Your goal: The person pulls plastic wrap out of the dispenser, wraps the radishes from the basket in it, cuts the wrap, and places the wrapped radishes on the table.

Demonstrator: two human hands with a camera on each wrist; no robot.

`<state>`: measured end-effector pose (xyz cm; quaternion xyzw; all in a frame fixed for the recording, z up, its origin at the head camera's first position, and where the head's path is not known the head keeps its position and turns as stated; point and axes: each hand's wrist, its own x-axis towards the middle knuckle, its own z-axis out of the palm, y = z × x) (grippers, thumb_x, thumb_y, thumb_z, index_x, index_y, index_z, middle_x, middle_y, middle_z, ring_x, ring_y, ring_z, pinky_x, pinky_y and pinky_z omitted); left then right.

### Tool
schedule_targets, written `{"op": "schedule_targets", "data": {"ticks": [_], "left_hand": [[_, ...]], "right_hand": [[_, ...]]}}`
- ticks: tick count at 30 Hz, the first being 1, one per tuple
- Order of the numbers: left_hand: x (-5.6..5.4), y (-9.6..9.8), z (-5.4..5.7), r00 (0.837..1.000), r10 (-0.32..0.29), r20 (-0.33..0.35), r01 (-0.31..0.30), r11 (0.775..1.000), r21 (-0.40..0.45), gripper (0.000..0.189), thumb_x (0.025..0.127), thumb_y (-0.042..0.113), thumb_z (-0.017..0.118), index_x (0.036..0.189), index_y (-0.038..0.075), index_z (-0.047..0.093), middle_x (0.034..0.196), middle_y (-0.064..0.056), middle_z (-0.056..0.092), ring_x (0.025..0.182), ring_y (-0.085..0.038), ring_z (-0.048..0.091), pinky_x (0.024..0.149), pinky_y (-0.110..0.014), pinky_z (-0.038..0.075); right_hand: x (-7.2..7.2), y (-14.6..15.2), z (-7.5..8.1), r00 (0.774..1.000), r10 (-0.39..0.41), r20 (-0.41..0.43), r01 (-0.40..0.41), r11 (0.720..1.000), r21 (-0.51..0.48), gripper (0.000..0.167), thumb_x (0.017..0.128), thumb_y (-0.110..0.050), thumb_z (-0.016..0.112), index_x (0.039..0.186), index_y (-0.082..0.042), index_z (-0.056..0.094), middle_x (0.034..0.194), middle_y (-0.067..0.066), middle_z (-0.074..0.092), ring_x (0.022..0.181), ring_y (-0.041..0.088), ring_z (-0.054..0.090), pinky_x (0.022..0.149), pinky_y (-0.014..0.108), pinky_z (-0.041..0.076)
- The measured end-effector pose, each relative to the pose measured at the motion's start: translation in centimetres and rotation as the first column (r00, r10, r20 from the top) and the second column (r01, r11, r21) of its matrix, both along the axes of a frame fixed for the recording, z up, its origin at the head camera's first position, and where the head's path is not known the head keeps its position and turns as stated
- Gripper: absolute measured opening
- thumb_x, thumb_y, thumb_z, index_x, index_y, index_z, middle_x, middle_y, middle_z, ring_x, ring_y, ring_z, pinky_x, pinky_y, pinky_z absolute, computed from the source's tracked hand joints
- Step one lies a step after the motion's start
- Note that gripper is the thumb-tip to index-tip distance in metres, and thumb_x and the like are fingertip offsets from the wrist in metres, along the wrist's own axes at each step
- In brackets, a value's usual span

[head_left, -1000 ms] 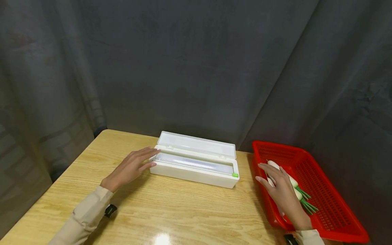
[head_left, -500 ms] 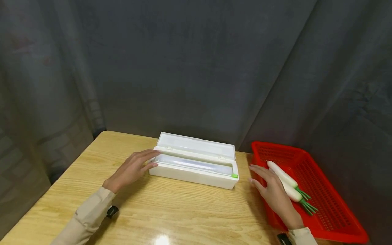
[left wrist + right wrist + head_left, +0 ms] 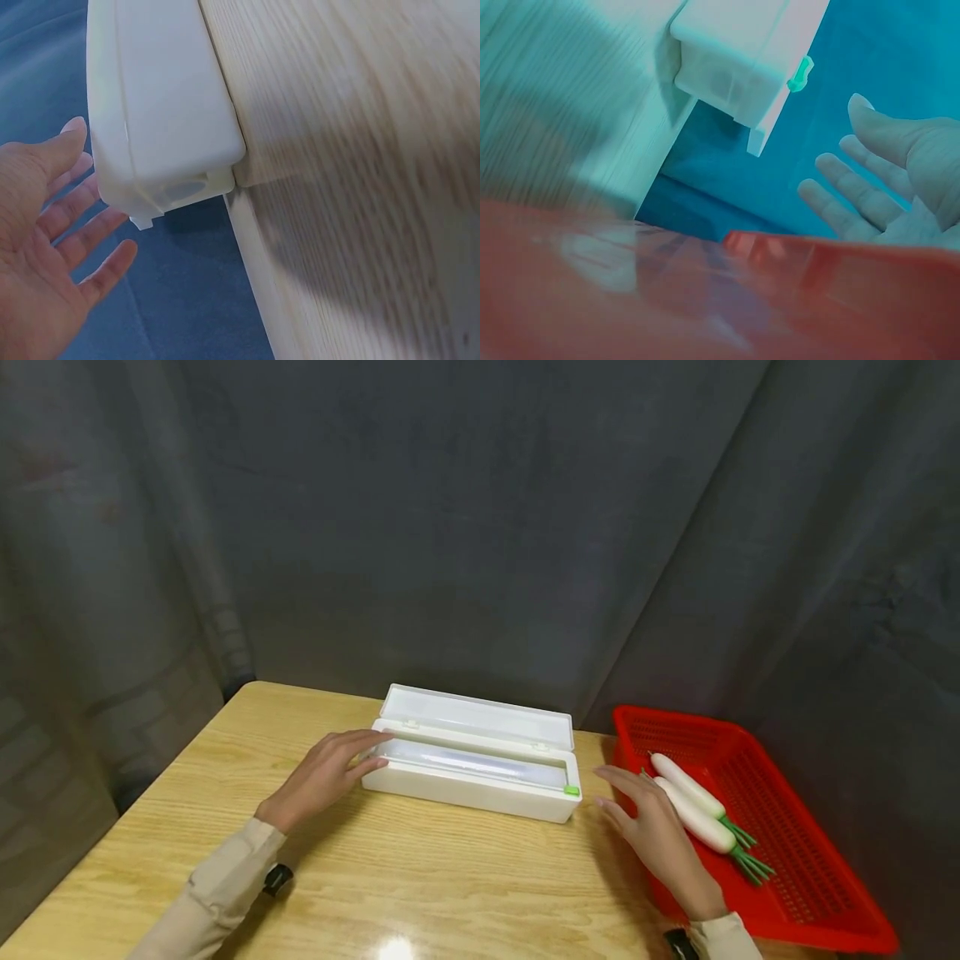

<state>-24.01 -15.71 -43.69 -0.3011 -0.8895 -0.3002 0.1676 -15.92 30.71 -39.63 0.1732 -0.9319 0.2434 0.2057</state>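
A long white cling film dispenser box (image 3: 465,794) lies on the table with its lid (image 3: 476,717) tipped back. Inside is a roll of clear film (image 3: 472,762), and a green slide cutter (image 3: 572,790) sits at the right front corner. My left hand (image 3: 322,779) is at the box's left end, fingers spread; whether they touch it I cannot tell. In the left wrist view that hand (image 3: 56,247) is beside the box end, thumb apart. Between the box and the basket hovers my right hand (image 3: 660,835), holding nothing. In the right wrist view its fingers (image 3: 847,202) are extended.
A red plastic basket (image 3: 813,881) stands at the right, holding two white radishes, an upper one (image 3: 686,783) and a lower one (image 3: 697,817), both with green stems. A dark curtain (image 3: 450,527) hangs behind the wooden table (image 3: 420,877).
My right hand has moved left from above the radishes to the basket's left side, uncovering them. The left hand has barely moved at the box's end.
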Motion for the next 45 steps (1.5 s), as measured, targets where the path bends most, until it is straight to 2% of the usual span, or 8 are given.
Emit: {"op": "schedule_targets", "data": {"ticks": [4,11,22,26,34,38,41,45], "left_hand": [[-0.2,0.1,0.0,0.999,-0.009,-0.038,0.009,1.0,0.006,0.04,0.101,0.018,0.072,0.139,0.009,0.068,0.135,-0.011,0.071,0.127,-0.037,0.065,0.104,-0.061,0.05],[-0.4,0.3,-0.2,0.995,-0.023,-0.093,0.025,0.999,0.021,0.036,0.098,0.013,0.074,0.134,0.006,0.071,0.129,-0.014,0.073,0.122,-0.039,0.067,0.1,-0.061,0.053],[-0.4,0.7,-0.2,0.998,0.002,-0.059,-0.001,1.0,0.025,0.033,0.098,0.014,0.074,0.13,0.005,0.073,0.128,-0.014,0.073,0.121,-0.036,0.068,0.101,-0.06,0.053],[-0.4,0.8,-0.2,0.998,-0.002,-0.069,0.004,1.0,0.025,0.032,0.098,0.014,0.074,0.128,0.004,0.074,0.128,-0.014,0.074,0.121,-0.036,0.068,0.101,-0.06,0.053],[-0.4,1.1,0.0,0.995,-0.004,-0.102,0.007,1.0,0.027,0.028,0.096,0.011,0.076,0.122,0.003,0.075,0.123,-0.013,0.075,0.117,-0.035,0.07,0.098,-0.058,0.054],[-0.5,1.3,0.1,0.994,0.0,-0.111,0.002,1.0,0.018,0.024,0.095,0.011,0.077,0.118,0.003,0.077,0.12,-0.012,0.076,0.114,-0.034,0.07,0.097,-0.057,0.055],[-0.5,1.3,0.1,0.995,0.005,-0.098,-0.003,1.0,0.018,0.022,0.096,0.012,0.076,0.117,0.005,0.077,0.121,-0.011,0.076,0.115,-0.033,0.07,0.098,-0.057,0.054],[-0.6,1.3,0.1,0.997,0.014,-0.073,-0.012,1.0,0.025,0.021,0.097,0.014,0.076,0.116,0.007,0.078,0.12,-0.009,0.076,0.115,-0.032,0.069,0.099,-0.057,0.052]], "right_hand": [[-0.2,-0.4,0.2,1.0,0.004,-0.005,-0.004,1.0,0.0,0.046,0.086,-0.002,0.084,0.129,0.001,0.07,0.129,0.022,0.071,0.122,0.045,0.064,0.108,0.069,0.04],[-0.3,-1.2,0.4,1.0,0.02,-0.006,-0.02,1.0,-0.008,0.047,0.084,-0.002,0.085,0.129,0.001,0.071,0.129,0.021,0.071,0.12,0.042,0.067,0.101,0.061,0.05],[-0.8,-2.4,-0.6,0.997,0.069,0.033,-0.068,0.997,-0.048,0.046,0.085,-0.002,0.084,0.129,0.0,0.072,0.13,0.018,0.072,0.12,0.04,0.068,0.1,0.059,0.053],[-1.0,-3.0,-0.7,0.997,0.071,0.02,-0.07,0.997,-0.044,0.046,0.083,0.0,0.085,0.127,0.001,0.072,0.127,0.019,0.073,0.118,0.042,0.069,0.099,0.058,0.054],[-1.7,-3.9,-1.2,0.994,0.091,0.053,-0.087,0.993,-0.074,0.04,0.086,-0.002,0.083,0.124,0.002,0.073,0.127,0.022,0.072,0.12,0.042,0.068,0.101,0.057,0.053],[-2.2,-4.3,-1.5,0.994,0.101,0.031,-0.099,0.993,-0.065,0.038,0.087,-0.002,0.083,0.123,0.003,0.073,0.126,0.021,0.072,0.119,0.04,0.069,0.101,0.057,0.053],[-2.6,-4.7,-1.6,0.994,0.108,0.007,-0.107,0.992,-0.059,0.037,0.086,-0.002,0.083,0.122,0.003,0.074,0.124,0.021,0.073,0.117,0.039,0.07,0.099,0.055,0.055],[-3.0,-5.2,-1.9,0.99,0.14,0.001,-0.14,0.987,-0.084,0.035,0.087,0.0,0.082,0.121,0.005,0.073,0.124,0.022,0.073,0.116,0.04,0.07,0.088,0.05,0.061]]}}
